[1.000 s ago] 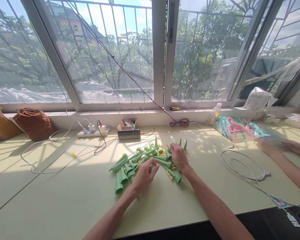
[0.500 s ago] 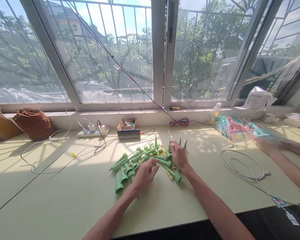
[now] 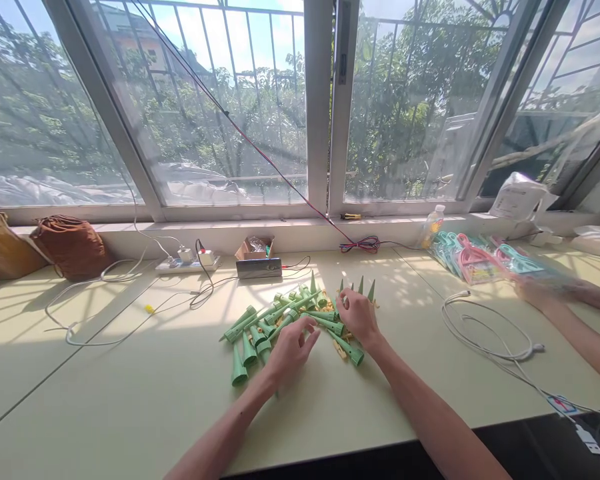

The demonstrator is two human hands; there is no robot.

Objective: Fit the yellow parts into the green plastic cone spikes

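Observation:
Green cone-shaped plastic pieces with hollow, collared ends lie in a heap, mixed with small yellow pieces. At the heap's near side, my left hand hovers with loosely bent fingers apart; nothing shows in it. My right hand reaches into the heap's right part, its fingers curled in and closed. What its fingertips hold, if anything, is hidden beside the green pieces. Behind that hand several cones stand point up, and another upright cone rises at the back of the heap.
At right, another person's blurred hands are beside pink and teal items in clear bags. A coiled white cable lies between us. Farther back are a bottle, a black device, a small box and a power strip.
My right hand has dropped slightly, and more of the upright cone tip behind its fingers shows. My left hand is nearly still. The view has shifted a little.

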